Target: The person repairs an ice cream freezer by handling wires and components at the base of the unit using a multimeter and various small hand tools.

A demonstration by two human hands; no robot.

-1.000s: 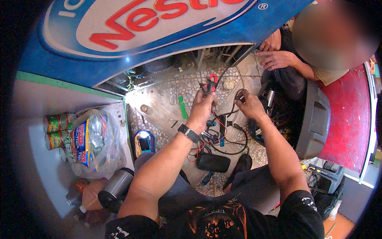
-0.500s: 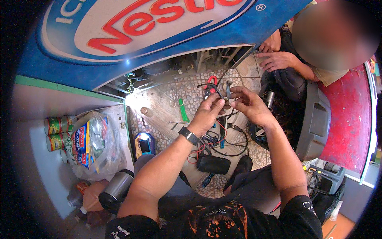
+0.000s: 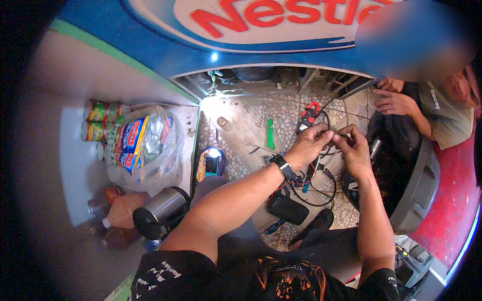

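My left hand and my right hand meet fingertip to fingertip above the floor. Both are closed in a pinch on a thin black cable, which curves down into them from the freezer's lower opening; its end is hidden by my fingers. Just beyond my left hand lies a red and black clamp meter. A bright green strip rests on the floor to its left. Under my wrists are tangled black and red leads and a black pouch.
A blue freezer with an open lower compartment stands ahead. At right, another person's hand is near a dark tub. A lit lamp-like device, a bagged bundle, cans and a steel flask are left.
My view has swung left, so the scene sits further right and lower. My fingertips have drawn together, covering the small piece that showed between them.
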